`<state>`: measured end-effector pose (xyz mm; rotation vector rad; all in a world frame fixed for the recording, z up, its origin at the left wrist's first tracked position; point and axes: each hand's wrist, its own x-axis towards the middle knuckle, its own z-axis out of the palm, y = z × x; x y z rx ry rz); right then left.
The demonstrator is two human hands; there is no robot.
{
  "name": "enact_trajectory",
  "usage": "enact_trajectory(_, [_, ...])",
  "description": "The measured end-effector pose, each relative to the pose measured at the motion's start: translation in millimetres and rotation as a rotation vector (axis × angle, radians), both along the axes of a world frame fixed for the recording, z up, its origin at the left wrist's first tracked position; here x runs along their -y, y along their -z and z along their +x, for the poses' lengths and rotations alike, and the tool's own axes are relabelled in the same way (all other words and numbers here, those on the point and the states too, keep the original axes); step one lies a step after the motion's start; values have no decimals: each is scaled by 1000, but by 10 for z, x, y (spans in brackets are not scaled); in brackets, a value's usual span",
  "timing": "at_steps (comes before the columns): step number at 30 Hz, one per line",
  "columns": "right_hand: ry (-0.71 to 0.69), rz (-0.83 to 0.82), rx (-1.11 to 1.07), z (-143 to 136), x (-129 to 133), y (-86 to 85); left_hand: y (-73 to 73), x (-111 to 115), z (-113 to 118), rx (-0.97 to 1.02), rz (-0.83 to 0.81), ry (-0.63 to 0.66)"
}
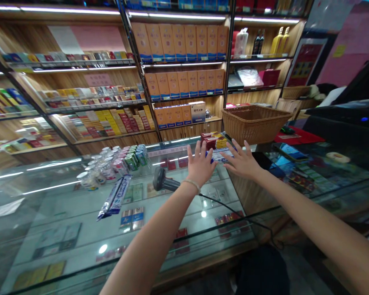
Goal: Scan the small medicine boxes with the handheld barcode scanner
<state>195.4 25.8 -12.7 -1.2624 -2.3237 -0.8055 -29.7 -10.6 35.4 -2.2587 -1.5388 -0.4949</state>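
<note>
My left hand [200, 164], with a bracelet at the wrist, is spread above the glass counter [104, 229] and holds nothing. Close beside it on the right, my right hand [242, 160] also has its fingers apart, with nothing in them. Just beyond both hands sit stacked small red and yellow boxes [214, 140]. Under my left forearm lies a dark barcode scanner [166, 182], its cable running right. Farther left rests a blue and white packet [115, 197], with rows of small bottles [110, 164] behind it.
A wicker basket [255, 123] stands behind my right hand, near a red mat [304, 136]. At the right is a dark machine [341, 123]. Lit shelves [184, 95] of orange boxes and small packs line the back.
</note>
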Motion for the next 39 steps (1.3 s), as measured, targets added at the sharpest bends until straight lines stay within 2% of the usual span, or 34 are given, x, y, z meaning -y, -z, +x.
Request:
enact_trajectory(4, [-24,33,-27,-284,34,-64,-145,112,-348,13,29,-54])
enact_trajectory(13, [-51,91,-84,-750,67,-89,-216,345,-1040,6,34,-137])
enact_trajectory(17, [-49,84,-120,-1016,158,-241,-306,439,-1369,-3,78,-171])
enact_trajectory(21, [-84,68,-153,-1437,283,-403,-356,559,-1731,4,123,-223])
enact_trajectory(25, [-117,39,-177,-1868,375,-442,-334,671,-2064,15,158,-269])
enact_trajectory(29, [-144,23,-196,-2152,392,-406,-269,742,-2337,42,167,-322])
enact_trajectory(33, [-146,26,-221,-2258,375,-324,-174,783,-2539,39,177,-386])
enact_trajectory(39, [-131,33,-216,-2231,382,-201,-50,786,-2699,65,145,-471])
